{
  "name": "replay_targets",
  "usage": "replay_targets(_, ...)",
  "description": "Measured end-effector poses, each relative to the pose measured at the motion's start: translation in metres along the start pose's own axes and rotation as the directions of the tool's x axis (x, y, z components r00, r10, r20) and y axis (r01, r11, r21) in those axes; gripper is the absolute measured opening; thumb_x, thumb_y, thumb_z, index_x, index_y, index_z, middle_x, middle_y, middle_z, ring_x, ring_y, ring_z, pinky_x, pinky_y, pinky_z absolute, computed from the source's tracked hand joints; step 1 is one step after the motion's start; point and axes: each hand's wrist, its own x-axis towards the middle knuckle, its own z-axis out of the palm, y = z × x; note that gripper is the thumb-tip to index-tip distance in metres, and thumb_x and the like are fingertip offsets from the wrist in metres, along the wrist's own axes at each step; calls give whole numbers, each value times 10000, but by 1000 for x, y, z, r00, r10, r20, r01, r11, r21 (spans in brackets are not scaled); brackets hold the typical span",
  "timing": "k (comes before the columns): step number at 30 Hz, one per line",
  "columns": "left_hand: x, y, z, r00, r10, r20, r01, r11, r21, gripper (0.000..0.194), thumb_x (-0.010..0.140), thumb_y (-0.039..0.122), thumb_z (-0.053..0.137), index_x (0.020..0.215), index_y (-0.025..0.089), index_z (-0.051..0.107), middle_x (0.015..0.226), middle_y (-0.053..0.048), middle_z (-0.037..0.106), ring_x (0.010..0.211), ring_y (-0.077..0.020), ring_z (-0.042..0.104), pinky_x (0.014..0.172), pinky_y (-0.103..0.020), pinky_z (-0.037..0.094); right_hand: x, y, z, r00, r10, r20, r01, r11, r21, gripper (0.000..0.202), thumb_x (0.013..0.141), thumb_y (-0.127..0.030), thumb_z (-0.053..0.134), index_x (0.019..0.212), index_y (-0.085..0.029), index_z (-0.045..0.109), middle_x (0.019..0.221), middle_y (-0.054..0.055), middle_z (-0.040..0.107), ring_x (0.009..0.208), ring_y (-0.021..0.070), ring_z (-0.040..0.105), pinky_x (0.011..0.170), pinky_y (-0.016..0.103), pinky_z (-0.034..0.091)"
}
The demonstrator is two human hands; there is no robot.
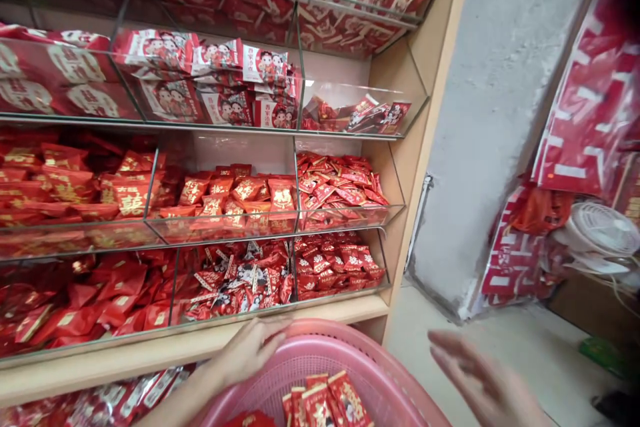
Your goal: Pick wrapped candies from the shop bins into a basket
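My left hand [253, 349] lies over the left rim of a pink plastic basket [395, 383], its fingers stretched out and the thumb apart from them. It is close to the wooden lower edge of the shelf. To the right of the basket, my right hand [467, 373] is in the air, somewhat blurred, with fingers extended and nothing in them. Inside the basket are several small red packets [325, 403] with gold print. A plain red piece [250, 420] beside them is cut off by the frame's bottom.
A wooden shelf [430, 120] with clear dividers holds red packets [340, 187] in many compartments. A grey wall [460, 113] stands to its right. Farther right are hanging red-and-white bags [575, 113] and a white fan [603, 230]. Silvery packets [135, 393] lie below the shelf.
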Motion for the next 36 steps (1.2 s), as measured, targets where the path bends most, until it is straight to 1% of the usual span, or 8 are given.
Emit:
replay_targets(2, 0, -3, 0, 998, -50, -21, 49, 997, -66, 409, 899, 433, 385, 1242, 301, 563, 1285, 0, 566, 1184, -202, 534, 1043, -349, 385, 30, -47, -2, 962, -272, -1, 270, 956, -117, 358, 657, -529, 641, 847, -234, 711, 906, 57, 723, 824, 254, 659, 671, 301, 534)
replay_targets(5, -2, -8, 4, 994, -108, -36, 103, 988, -116, 419, 862, 460, 445, 1223, 298, 582, 1278, -3, 575, 1188, -217, 528, 1050, -358, 378, 72, -112, 12, 832, -554, 20, 540, 803, -250, 281, 789, -422, 531, 901, -202, 665, 870, 39, 711, 750, 202, 645, 710, 304, 500)
replay_targets(8, -5, -14, 9, 991, -122, -57, 115, 987, -116, 429, 837, 449, 483, 1231, 305, 574, 1291, -7, 567, 1189, -224, 523, 1052, -364, 376, 109, -158, 37, 721, -690, 56, 666, 669, -330, 244, 829, -340, 497, 921, -161, 634, 842, 41, 693, 764, 183, 629, 728, 294, 474)
replay_targets(10, -6, -18, 11, 989, -131, -66, 124, 988, -97, 449, 827, 453, 490, 1241, 298, 567, 1289, -15, 571, 1181, -229, 527, 1048, -370, 381, 130, -178, 52, 695, -713, 93, 676, 604, -422, 240, 834, -353, 514, 918, -155, 621, 870, 56, 683, 824, 199, 619, 743, 301, 458)
replay_targets(16, -7, -29, 18, 990, -115, -80, 109, 991, -71, 482, 830, 470, 476, 1242, 240, 574, 1274, -48, 583, 1178, -234, 528, 1041, -368, 393, 163, -201, 68, 825, -520, 219, 531, 582, -616, 335, 743, -458, 637, 912, -176, 572, 868, 80, 657, 801, 232, 597, 657, 301, 428)
replay_targets(25, -5, -29, 18, 993, -73, -91, 64, 993, -99, 443, 824, 395, 511, 1249, 283, 563, 1276, -15, 582, 1164, -226, 542, 1034, -360, 403, 166, -209, 46, 780, -475, 408, 626, 572, -530, 206, 726, -293, 656, 884, -172, 604, 822, 20, 657, 729, 167, 595, 635, 251, 429)
replay_targets(30, -5, -27, 17, 992, -63, -105, 56, 996, -65, 438, 822, 381, 510, 1242, 271, 572, 1269, -29, 587, 1159, -227, 546, 1029, -360, 410, 161, -214, 32, 748, -385, 541, 586, 766, -264, 128, 746, -272, 632, 812, -161, 634, 734, 3, 658, 645, 142, 583, 604, 257, 439)
replay_targets(36, -5, -30, 19, 993, -61, -102, 54, 996, -76, 434, 826, 385, 511, 1243, 282, 569, 1265, -22, 591, 1162, -221, 547, 1031, -355, 411, 143, -210, 14, 805, -352, 477, 281, 935, 215, 226, 699, -337, 729, 838, -175, 653, 860, 7, 677, 757, 122, 596, 698, 235, 460)
